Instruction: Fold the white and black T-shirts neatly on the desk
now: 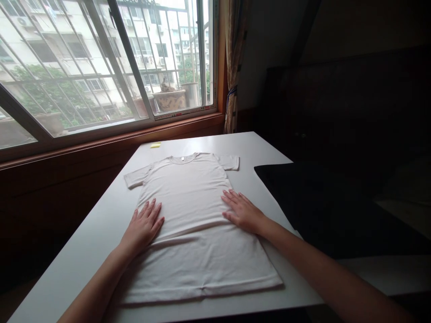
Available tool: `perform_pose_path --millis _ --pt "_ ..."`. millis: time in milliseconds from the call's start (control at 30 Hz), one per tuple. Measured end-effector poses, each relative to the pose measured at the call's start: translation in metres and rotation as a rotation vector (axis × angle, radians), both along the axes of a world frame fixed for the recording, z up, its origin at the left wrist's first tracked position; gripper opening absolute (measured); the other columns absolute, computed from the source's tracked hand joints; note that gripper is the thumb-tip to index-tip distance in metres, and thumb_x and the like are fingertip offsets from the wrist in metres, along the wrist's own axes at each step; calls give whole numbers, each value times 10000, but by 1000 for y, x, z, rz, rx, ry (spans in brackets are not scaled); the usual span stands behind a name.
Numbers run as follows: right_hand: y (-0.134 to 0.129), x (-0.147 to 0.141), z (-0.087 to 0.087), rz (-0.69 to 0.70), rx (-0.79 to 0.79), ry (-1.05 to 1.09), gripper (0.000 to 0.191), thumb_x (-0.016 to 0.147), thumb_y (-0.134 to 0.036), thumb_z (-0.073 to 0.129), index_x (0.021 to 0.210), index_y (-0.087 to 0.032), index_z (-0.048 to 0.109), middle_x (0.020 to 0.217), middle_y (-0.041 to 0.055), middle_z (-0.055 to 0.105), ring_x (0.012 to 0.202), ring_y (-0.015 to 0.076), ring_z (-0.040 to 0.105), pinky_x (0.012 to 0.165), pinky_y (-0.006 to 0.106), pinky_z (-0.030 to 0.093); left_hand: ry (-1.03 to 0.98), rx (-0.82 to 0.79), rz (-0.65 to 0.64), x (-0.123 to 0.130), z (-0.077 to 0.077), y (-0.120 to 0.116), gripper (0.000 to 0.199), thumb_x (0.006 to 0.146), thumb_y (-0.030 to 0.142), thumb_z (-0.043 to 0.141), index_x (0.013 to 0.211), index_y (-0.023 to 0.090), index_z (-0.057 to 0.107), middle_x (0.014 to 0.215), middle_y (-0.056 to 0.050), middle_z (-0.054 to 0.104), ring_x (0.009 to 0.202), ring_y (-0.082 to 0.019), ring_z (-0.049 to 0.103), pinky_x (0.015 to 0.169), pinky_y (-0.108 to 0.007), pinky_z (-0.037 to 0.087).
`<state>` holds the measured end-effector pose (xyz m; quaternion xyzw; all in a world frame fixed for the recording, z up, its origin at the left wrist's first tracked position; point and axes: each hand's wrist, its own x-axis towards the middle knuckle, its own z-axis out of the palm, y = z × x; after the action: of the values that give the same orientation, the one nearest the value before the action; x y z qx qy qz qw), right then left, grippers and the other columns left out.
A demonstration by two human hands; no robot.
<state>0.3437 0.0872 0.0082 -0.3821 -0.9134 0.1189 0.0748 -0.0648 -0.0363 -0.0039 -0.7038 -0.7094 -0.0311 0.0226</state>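
A cream short-sleeved T-shirt (191,197) lies spread on a white table (97,233), its collar toward the window and its hem toward me. My left hand (144,224) rests flat on the shirt's left side, fingers stretched out. On the opposite side edge lies my right hand (243,211), palm down with the fingers apart. Wrinkles run across the cloth between the hands, and a crease folds across below them. Both sleeves stick out sideways near the collar.
A small yellow paper (155,145) lies at the table's far left corner. Dark cloth (323,202) covers the table's right part. Beyond the table are a barred sliding window (151,67) and a patterned curtain (232,67).
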Motion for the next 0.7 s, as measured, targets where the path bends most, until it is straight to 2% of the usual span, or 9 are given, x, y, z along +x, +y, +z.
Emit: perform_pose_path --millis 133,267,333,400,467,533,700 --pt "-29 22 4 94 -24 48 705 1019 -633 420 1618 -266 350 1714 55 211 1586 295 136 1279 507 130 -1 -12 -139 0 4 -37 584 1060 522 338 1605 312 349 1679 -61 324 1556 -320 276 1235 -589 258" --pt "-51 39 7 150 -60 104 774 942 -684 559 1597 -307 392 1699 54 275 1582 333 133 1275 543 146 1 68 -189 4 13 -78 606 1017 552 451 1591 376 367 1629 -56 434 1498 -334 396 1205 -592 329" --pt "-60 47 9 132 -93 124 826 890 -705 624 1587 -316 410 1694 60 291 1579 339 145 1272 545 169 -24 133 -178 5 21 -97 612 971 558 524 1548 368 452 1546 -86 536 1397 -336 516 1142 -549 433" --pt "-66 53 10 101 -130 135 863 846 -714 673 1577 -328 425 1694 64 290 1575 342 155 1267 547 196 -63 143 -152 7 30 -115 504 935 521 563 1409 354 606 1387 -108 646 1229 -320 622 1024 -478 535" --pt "-70 59 12 75 -168 144 868 815 -710 711 1555 -334 459 1692 70 292 1572 349 161 1260 553 213 -117 55 -129 9 39 -130 324 926 474 559 1181 350 717 1208 -95 708 1067 -288 668 920 -404 571" --pt "-74 64 15 61 -206 156 844 786 -704 743 1505 -319 528 1678 86 319 1567 358 172 1254 560 225 -186 -95 -99 14 45 -144 237 939 459 536 1008 342 731 1082 -72 723 960 -253 679 860 -340 565" --pt "-86 73 21 61 -245 169 719 757 -706 770 1311 -259 672 1612 124 409 1552 366 211 1243 572 255 -296 -382 20 19 53 -169 330 967 524 443 868 315 678 886 -38 713 772 -206 673 712 -279 512"
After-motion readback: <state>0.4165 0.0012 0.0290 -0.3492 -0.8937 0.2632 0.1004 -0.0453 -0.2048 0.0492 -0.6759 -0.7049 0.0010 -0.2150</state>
